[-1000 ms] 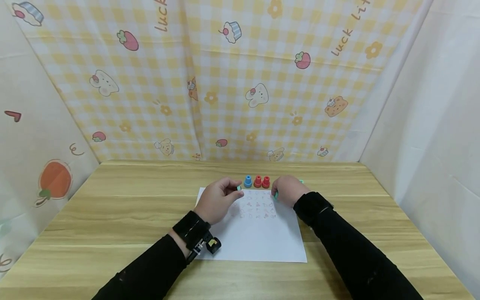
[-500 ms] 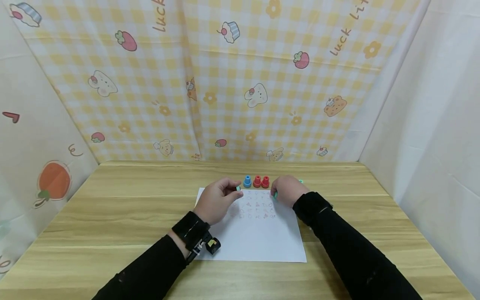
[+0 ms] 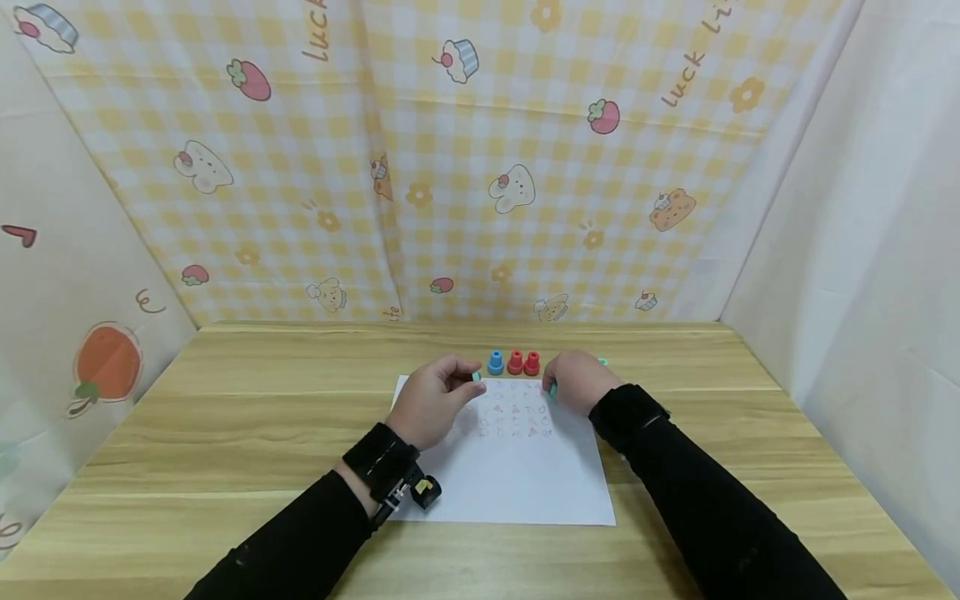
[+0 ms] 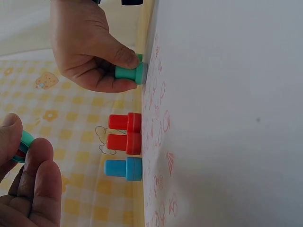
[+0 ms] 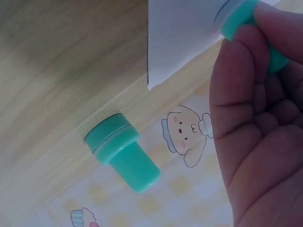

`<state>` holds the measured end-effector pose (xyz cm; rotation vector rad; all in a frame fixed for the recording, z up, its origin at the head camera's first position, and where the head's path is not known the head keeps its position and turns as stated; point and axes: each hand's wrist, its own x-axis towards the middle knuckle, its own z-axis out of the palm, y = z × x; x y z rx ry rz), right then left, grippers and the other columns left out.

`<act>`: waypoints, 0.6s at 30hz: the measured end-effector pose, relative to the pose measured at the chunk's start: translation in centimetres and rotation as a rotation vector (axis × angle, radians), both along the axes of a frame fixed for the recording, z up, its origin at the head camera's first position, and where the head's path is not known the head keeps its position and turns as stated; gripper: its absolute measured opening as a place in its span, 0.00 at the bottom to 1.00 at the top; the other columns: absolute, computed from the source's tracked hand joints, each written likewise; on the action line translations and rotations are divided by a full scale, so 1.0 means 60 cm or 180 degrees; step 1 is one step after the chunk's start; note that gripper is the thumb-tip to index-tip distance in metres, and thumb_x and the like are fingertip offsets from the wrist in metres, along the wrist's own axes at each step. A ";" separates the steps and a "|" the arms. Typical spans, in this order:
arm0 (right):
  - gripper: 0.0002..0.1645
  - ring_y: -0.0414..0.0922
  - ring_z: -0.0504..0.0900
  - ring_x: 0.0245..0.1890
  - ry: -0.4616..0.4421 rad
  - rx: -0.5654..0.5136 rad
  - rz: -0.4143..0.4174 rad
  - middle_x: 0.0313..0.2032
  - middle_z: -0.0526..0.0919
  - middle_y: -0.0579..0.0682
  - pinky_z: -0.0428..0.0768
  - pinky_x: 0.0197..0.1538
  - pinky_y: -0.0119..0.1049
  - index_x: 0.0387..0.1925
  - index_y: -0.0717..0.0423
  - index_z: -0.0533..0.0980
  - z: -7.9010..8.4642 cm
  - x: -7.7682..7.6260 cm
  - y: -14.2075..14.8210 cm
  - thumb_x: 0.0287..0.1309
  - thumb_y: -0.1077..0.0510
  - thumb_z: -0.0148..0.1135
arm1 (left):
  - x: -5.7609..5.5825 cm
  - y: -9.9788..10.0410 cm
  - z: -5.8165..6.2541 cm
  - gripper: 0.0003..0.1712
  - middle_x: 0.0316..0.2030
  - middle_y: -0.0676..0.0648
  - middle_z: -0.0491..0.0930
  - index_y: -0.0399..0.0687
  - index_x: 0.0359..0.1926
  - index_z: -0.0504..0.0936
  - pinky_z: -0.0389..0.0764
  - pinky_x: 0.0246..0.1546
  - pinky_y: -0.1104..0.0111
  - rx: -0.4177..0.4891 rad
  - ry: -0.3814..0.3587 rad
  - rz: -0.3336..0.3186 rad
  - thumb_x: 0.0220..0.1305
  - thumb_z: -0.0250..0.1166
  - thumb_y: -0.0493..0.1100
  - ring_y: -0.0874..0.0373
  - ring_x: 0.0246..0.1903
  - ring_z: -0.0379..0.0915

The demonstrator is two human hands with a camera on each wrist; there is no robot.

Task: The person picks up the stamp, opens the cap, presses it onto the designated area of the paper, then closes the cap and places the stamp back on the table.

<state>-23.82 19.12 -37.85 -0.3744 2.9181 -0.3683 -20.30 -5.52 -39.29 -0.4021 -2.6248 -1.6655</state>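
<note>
A green stamp (image 4: 127, 74) is pinched upright between the thumb and fingers of my right hand (image 3: 581, 382). Its face is down at the white paper (image 3: 510, 483), near the upper right corner, and seems to touch it. Rows of small red printed marks (image 3: 514, 410) cover the upper part of the sheet. My left hand (image 3: 429, 407) holds a small green cap (image 4: 27, 138) between thumb and fingers, above the sheet's upper left part. In the left wrist view, the cap's hollow side shows something dark red inside.
Behind the paper's far edge stand a blue stamp (image 3: 496, 363) and two red stamps (image 3: 515, 363). Another green stamp (image 5: 124, 147) stands on the wooden table (image 3: 247, 433) beyond my right hand. A checked cloth (image 3: 450, 233) hangs at the back.
</note>
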 end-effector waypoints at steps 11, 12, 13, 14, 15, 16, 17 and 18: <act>0.09 0.47 0.79 0.38 -0.0060 -0.0079 0.0068 0.39 0.87 0.50 0.81 0.49 0.41 0.38 0.55 0.88 0.007 -0.001 0.008 0.63 0.70 0.66 | 0.000 0.000 -0.001 0.09 0.39 0.51 0.88 0.48 0.50 0.86 0.81 0.34 0.72 0.0123 -0.0064 -0.0029 0.71 0.70 0.39 0.48 0.43 0.86; 0.08 0.46 0.80 0.39 -0.0077 -0.0153 0.0066 0.40 0.87 0.50 0.81 0.49 0.41 0.39 0.55 0.88 0.009 -0.002 0.012 0.63 0.68 0.67 | 0.001 -0.001 -0.002 0.09 0.39 0.51 0.88 0.48 0.50 0.86 0.81 0.34 0.72 0.0127 -0.0063 -0.0029 0.71 0.70 0.39 0.47 0.43 0.86; 0.07 0.47 0.80 0.39 -0.0107 -0.0259 0.0051 0.41 0.88 0.50 0.81 0.49 0.41 0.40 0.55 0.87 0.012 -0.003 0.017 0.64 0.66 0.67 | 0.001 -0.001 -0.002 0.09 0.39 0.51 0.88 0.48 0.50 0.86 0.80 0.34 0.72 0.0132 -0.0059 -0.0030 0.71 0.70 0.39 0.46 0.43 0.86; 0.07 0.47 0.80 0.39 -0.0139 -0.0391 0.0023 0.42 0.87 0.51 0.81 0.48 0.41 0.42 0.55 0.87 0.016 -0.004 0.023 0.65 0.65 0.67 | 0.001 -0.001 -0.002 0.09 0.39 0.51 0.87 0.48 0.50 0.86 0.80 0.33 0.73 0.0132 -0.0055 -0.0031 0.71 0.70 0.39 0.45 0.43 0.86; 0.07 0.47 0.79 0.40 -0.0158 -0.0540 -0.0017 0.43 0.87 0.51 0.81 0.48 0.41 0.45 0.55 0.86 0.020 -0.004 0.030 0.67 0.63 0.67 | 0.001 -0.001 -0.002 0.10 0.38 0.51 0.87 0.48 0.51 0.86 0.80 0.33 0.73 0.0134 -0.0051 -0.0030 0.71 0.70 0.39 0.45 0.43 0.85; 0.08 0.47 0.79 0.40 -0.0169 -0.0702 -0.0064 0.43 0.86 0.51 0.80 0.48 0.40 0.47 0.55 0.86 0.024 -0.004 0.036 0.68 0.62 0.66 | 0.001 -0.002 -0.002 0.10 0.38 0.51 0.87 0.49 0.51 0.86 0.79 0.32 0.73 0.0133 -0.0046 -0.0030 0.71 0.70 0.39 0.44 0.43 0.85; 0.10 0.47 0.79 0.40 -0.0168 -0.0875 -0.0096 0.43 0.86 0.51 0.80 0.48 0.40 0.49 0.56 0.85 0.028 -0.004 0.043 0.69 0.61 0.66 | 0.001 -0.002 -0.002 0.11 0.38 0.51 0.87 0.49 0.52 0.86 0.79 0.32 0.73 0.0136 -0.0042 -0.0029 0.70 0.71 0.40 0.44 0.43 0.85; 0.11 0.47 0.79 0.40 -0.0174 -0.1053 -0.0136 0.42 0.85 0.52 0.80 0.47 0.40 0.51 0.57 0.84 0.031 -0.003 0.048 0.70 0.61 0.65 | 0.001 -0.002 -0.002 0.11 0.38 0.51 0.87 0.49 0.52 0.86 0.79 0.32 0.73 0.0137 -0.0032 -0.0028 0.70 0.71 0.40 0.44 0.42 0.84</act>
